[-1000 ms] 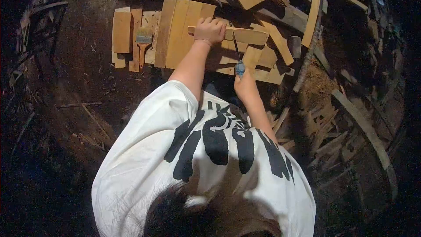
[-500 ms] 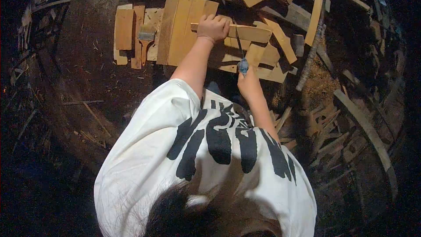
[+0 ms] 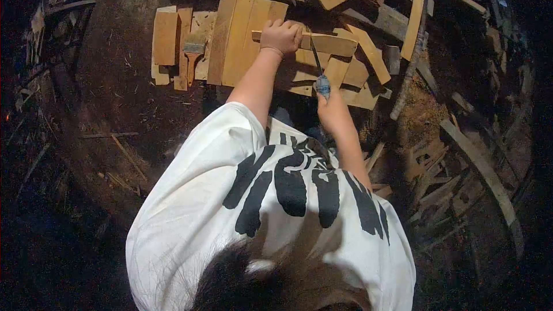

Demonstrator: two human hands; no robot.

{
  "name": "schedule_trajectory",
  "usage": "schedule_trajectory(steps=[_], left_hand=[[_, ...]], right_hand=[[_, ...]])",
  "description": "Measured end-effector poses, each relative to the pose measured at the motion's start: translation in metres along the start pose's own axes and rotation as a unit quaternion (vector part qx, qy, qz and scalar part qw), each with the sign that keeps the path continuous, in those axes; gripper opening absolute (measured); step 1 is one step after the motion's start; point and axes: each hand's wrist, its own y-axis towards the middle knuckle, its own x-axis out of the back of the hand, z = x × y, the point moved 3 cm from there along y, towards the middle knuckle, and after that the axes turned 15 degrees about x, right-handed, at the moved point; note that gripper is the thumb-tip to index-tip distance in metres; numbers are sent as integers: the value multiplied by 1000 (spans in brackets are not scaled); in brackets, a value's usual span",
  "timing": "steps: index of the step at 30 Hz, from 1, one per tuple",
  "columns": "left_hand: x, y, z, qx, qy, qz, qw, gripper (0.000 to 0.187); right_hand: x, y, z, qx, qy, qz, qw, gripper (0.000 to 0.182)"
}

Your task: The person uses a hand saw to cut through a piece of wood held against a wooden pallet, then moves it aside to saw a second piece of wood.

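The left hand point(image 3: 281, 37) grips a flat wood stick point(image 3: 331, 45) above some boards point(image 3: 242, 43). The right hand point(image 3: 333, 106) holds the blue handle of a long, thin tool point(image 3: 323, 85), which crosses the stick. A brush point(image 3: 192, 62) lies to the left.

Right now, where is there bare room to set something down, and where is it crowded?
The widest bare patch is dark ground, with scattered chips, left of the wood block and above the thin stick. It's crowded around the boards, where the left hand grips the wood strip and the right hand the blue-handled tool, and over the scrap heap at right.
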Motion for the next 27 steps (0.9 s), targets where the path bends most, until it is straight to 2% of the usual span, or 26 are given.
schedule_trajectory(steps=[2, 4, 6, 7, 12, 17, 20, 22, 27], left_hand=[[1, 0, -1, -2, -6, -6, 1000, 19], [0, -1, -1, -3, 1, 14, 1000, 16], [-1, 0, -1, -8, -10, -8, 1000, 16], [0, 0, -1, -13, -20, -29, 999, 17], [0, 0, -1, -19, -8, -13, 1000, 16], [0, -1, -1, -3, -11, 4, 1000, 16], [2, 1, -2, -5, -25, -16, 1000, 16], [3, 1, -3, 6, -3, 12, 1000, 15], [2, 2, -3, -10, -4, -15, 1000, 18]], right_hand=[[5, 1, 8, 41, -9, 7, 999, 33], [13, 4, 17, 27, 13, 28, 999, 34], [13, 5, 17, 13, 34, 48, 998, 34], [12, 6, 18, 21, 19, 46, 999, 34], [-4, 10, 2, 32, -38, 51, 997, 34], [-12, 36, -6, -33, -51, 66, 996, 32], [-28, 59, -24, 20, -9, 21, 1000, 32], [-30, 64, -21, 15, -31, 33, 999, 33], [-27, 63, -14, -28, -52, 52, 997, 36]])
